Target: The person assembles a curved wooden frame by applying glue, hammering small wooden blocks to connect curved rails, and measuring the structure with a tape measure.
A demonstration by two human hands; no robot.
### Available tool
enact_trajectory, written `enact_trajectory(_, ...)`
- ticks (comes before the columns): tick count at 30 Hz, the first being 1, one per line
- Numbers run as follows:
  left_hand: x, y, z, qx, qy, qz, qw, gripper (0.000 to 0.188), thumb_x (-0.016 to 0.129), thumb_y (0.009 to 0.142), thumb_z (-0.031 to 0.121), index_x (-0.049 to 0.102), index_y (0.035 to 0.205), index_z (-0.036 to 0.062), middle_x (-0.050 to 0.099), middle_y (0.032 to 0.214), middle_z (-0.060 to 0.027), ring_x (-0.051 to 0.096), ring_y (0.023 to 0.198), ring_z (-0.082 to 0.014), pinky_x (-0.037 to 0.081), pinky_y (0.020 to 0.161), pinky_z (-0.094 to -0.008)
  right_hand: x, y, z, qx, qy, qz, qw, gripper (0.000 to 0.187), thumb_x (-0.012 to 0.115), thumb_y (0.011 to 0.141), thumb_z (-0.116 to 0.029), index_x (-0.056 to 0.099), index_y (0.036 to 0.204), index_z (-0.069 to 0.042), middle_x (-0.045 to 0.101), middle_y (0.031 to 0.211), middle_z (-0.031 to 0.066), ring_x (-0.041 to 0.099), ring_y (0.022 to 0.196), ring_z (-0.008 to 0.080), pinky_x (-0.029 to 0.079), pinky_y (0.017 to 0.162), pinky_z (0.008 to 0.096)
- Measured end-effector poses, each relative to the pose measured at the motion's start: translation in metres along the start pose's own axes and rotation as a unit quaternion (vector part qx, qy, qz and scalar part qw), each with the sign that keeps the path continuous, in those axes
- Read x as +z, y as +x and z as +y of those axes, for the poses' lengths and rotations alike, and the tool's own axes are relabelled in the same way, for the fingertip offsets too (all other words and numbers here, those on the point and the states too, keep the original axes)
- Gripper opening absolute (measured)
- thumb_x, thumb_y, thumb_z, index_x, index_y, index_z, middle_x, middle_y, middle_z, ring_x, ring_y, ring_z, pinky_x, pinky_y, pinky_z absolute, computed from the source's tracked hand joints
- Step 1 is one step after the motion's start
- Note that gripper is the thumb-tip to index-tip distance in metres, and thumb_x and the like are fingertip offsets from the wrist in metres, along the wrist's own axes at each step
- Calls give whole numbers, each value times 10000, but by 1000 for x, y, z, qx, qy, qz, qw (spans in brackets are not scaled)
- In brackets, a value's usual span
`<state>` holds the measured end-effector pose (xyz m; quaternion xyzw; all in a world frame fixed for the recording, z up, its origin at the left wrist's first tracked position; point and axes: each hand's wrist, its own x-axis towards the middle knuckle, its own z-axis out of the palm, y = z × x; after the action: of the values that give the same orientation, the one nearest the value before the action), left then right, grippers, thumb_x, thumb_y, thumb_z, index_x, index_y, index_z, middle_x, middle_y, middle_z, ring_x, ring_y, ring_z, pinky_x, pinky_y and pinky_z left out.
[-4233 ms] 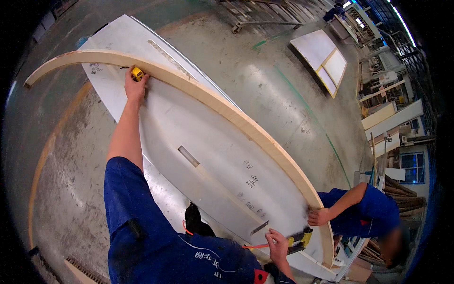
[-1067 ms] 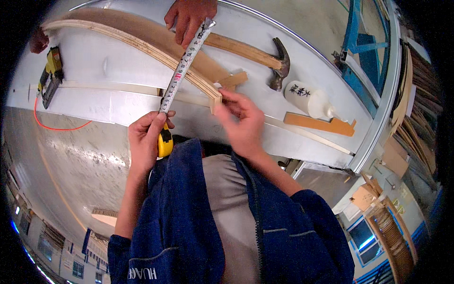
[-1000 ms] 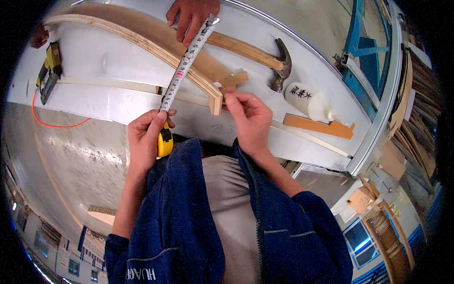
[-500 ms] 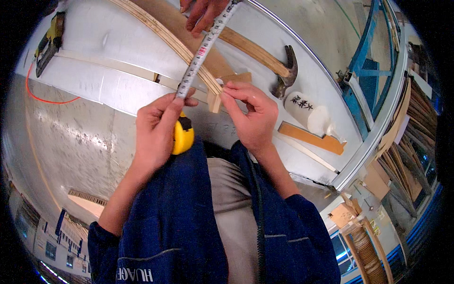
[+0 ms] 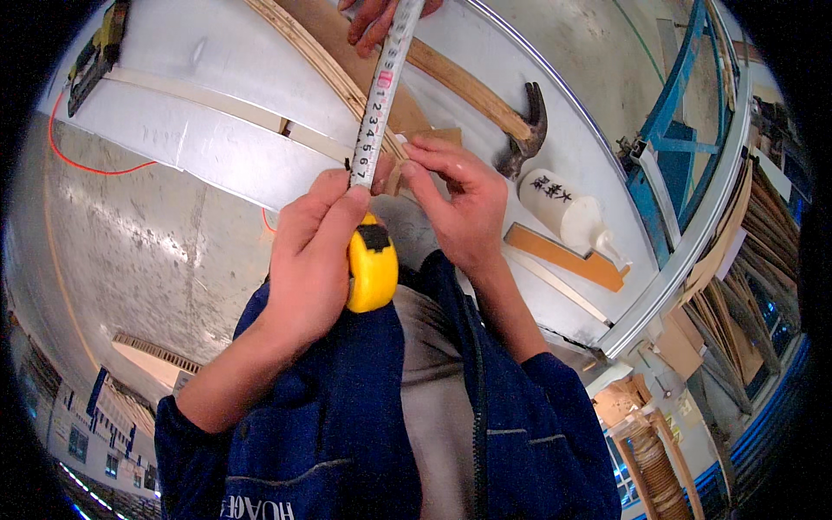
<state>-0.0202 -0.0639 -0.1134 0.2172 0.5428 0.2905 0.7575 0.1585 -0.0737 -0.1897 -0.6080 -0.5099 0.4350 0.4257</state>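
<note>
My left hand [image 5: 322,238] pinches the extended blade [image 5: 380,108] of a tape measure just above its yellow case [image 5: 374,282]. The blade runs up and slightly right, crossing over a long layered wooden strip [image 5: 314,62]. At the far end, another person's hand [image 5: 373,22] is beside the blade; its grip there is partly out of the picture. My right hand [image 5: 459,199] has thumb and fingers closed at the near end of the wooden strip. A small wood block under that end is partly hidden. Just beyond my right hand lies a claw hammer [image 5: 472,91].
Right of my right hand lie a white plastic bottle [image 5: 555,204] and an orange-brown notched piece [image 5: 563,258]. A yellow-and-black tool [image 5: 100,56] with a red hose [image 5: 95,169] sits at the far left. A metal rim [image 5: 555,74] edges the white tabletop; a blue frame [image 5: 672,173] stands beyond.
My left hand and the tape case have moved right and a little nearer to me. The blade has swung more upright. My right hand stays at the strip's end.
</note>
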Motion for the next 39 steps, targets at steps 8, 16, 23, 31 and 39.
enact_trajectory(8, -45, 10, 12, 106, 235, -7, 966, 403, 487, 1094, 225, 628, 1340, -61, 612, 829, -5, 526, 731, -64, 429, 681, -217, -3, -2, 5, 73, 236, 23, 969, 103, 789, 879, -74, 730, 917, 2, 740, 1101, 147, 712, 976, 183, 569, 871, 310)
enact_trajectory(16, -44, 26, 7, 131, 273, -4, 953, 343, 506, 1078, 175, 686, 1263, -50, 620, 757, -4, 502, 707, -52, 428, 642, -228, 8, 11, 8, 44, 134, 7, 990, 151, 810, 873, -95, 734, 953, 9, 748, 1048, 123, 703, 963, 164, 557, 869, 286)
enact_trajectory(23, -42, 26, 7, 106, 271, -26, 956, 351, 504, 1086, 197, 667, 1290, -38, 621, 793, -8, 568, 760, -81, 442, 701, -227, -5, 8, -12, 125, 167, -2, 978, 150, 626, 1016, -84, 711, 1017, 40, 734, 1047, 141, 710, 962, 222, 564, 914, 372)
enact_trajectory(31, -42, 30, 16, 102, 280, -61, 953, 289, 519, 1074, 176, 661, 1208, -37, 629, 824, -21, 606, 770, -95, 479, 712, -240, -18, 15, 13, 126, 359, 24, 924, 206, 577, 1045, -142, 680, 1052, 37, 740, 1039, 154, 717, 975, 257, 562, 928, 415)
enact_trajectory(39, -45, 36, 10, 123, 267, -31, 955, 272, 530, 1068, 167, 668, 1192, -32, 636, 827, -28, 601, 750, -86, 477, 700, -239, 5, 14, 2, 59, 90, -17, 994, 202, 810, 868, -117, 735, 997, 19, 757, 966, 101, 718, 909, 170, 572, 827, 324)
